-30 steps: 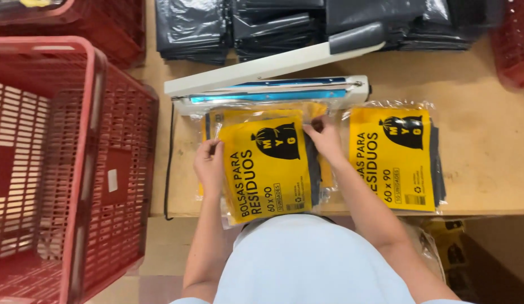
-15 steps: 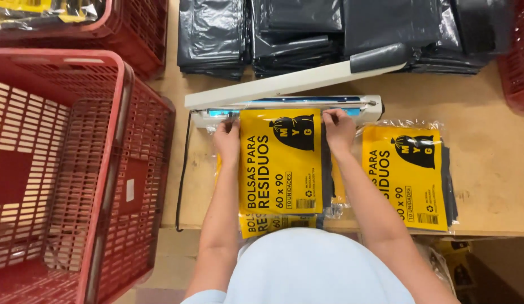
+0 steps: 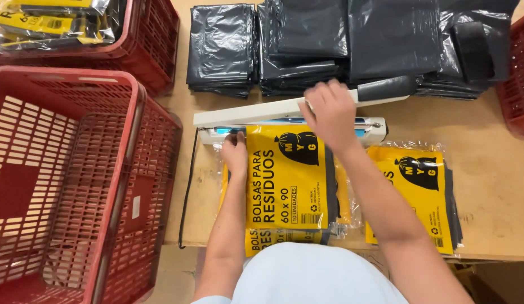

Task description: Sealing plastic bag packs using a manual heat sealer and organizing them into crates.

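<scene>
A clear packet with a yellow label and folded black bags (image 3: 287,177) lies with its top edge in the jaw of a white heat sealer (image 3: 369,129). My left hand (image 3: 235,153) presses the packet's upper left corner down by the sealer. My right hand (image 3: 329,112) rests on the sealer's raised white lever arm (image 3: 245,114), a little left of its black handle (image 3: 386,88). A second packet of the same kind (image 3: 270,239) lies under the first at the table's front edge.
Another yellow-labelled packet (image 3: 417,188) lies to the right on the wooden table (image 3: 493,180). Stacks of folded black bags (image 3: 340,45) fill the back. A red basket (image 3: 65,180) stands at the left, another with packets (image 3: 76,28) behind it.
The packet has been pushed up into the sealer's jaw. My right hand has left the packet and gone up onto the lever arm; my left hand stays on the packet's corner.
</scene>
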